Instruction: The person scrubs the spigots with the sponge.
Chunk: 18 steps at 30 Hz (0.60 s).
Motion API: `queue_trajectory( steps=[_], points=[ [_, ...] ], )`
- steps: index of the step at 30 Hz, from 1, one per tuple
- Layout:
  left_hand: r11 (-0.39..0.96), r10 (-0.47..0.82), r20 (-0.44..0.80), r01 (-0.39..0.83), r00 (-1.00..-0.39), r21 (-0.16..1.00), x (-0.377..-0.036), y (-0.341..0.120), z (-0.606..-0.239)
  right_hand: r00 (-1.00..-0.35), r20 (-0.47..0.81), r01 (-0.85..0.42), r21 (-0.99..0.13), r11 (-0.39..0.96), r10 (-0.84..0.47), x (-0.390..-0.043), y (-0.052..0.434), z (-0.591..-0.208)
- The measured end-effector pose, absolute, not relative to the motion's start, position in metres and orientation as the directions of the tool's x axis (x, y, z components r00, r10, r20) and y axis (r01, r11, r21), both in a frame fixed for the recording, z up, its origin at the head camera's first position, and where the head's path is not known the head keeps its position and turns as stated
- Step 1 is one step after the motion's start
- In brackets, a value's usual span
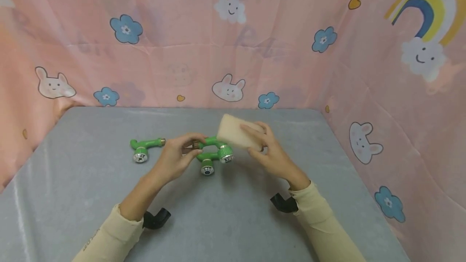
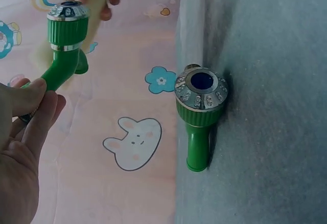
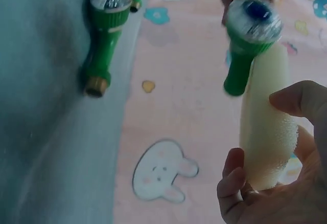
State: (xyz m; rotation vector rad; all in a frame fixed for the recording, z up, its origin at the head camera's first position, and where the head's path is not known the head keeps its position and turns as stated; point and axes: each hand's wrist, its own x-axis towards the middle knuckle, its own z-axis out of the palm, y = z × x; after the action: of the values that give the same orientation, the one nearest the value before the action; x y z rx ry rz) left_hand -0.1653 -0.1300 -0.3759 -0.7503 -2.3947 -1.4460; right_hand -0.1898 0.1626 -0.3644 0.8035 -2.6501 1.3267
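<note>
My left hand [image 1: 174, 155] pinches the threaded end of a green water tap [image 1: 225, 153], held up over the table. Its chrome-ringed spout end faces me in the left wrist view, and the fingers grip the narrow green pipe. A cream sponge [image 1: 234, 130] is in my right hand [image 1: 271, 151], with the thumb on one face and the fingers on the other. In the right wrist view the sponge [image 3: 265, 121] stands right beside the held tap [image 3: 248, 45], which overlaps its upper edge. A second green tap [image 1: 207, 165] lies on the table just below the held one.
A third green tap [image 1: 141, 151] lies on the table left of my left hand. The grey cloth-covered table [image 1: 225, 221] meets a pink patterned curtain [image 1: 164, 60] at the back and sides. Black curved pieces [image 1: 156, 218] stick out by both sleeves.
</note>
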Motion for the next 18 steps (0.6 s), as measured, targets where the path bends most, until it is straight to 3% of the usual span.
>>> queue_trajectory(
  steps=[5, 9, 14, 18],
  points=[
    [0.373, 0.306, 0.435, 0.527, -0.847, 0.764, -0.164, -0.132, -0.374, -0.904, 0.277, -0.424, -0.684, 0.594, -0.327, -0.201, 0.179, -0.367],
    [0.385, 0.335, 0.426, 0.535, -0.84, 0.752, -0.163, -0.131, -0.373, -0.9, 0.327, -0.435, -0.681, 0.588, -0.288, -0.201, 0.183, -0.364],
    [0.373, 0.38, 0.449, 0.579, -0.808, 0.725, -0.161, -0.128, -0.374, -0.865, 0.346, -0.493, -0.721, 0.487, -0.363, -0.192, 0.17, -0.36],
    [0.365, 0.404, 0.457, 0.598, -0.792, 0.713, -0.16, -0.126, -0.375, -0.869, 0.289, -0.474, -0.72, 0.508, -0.401, -0.187, 0.163, -0.361]
  ],
)
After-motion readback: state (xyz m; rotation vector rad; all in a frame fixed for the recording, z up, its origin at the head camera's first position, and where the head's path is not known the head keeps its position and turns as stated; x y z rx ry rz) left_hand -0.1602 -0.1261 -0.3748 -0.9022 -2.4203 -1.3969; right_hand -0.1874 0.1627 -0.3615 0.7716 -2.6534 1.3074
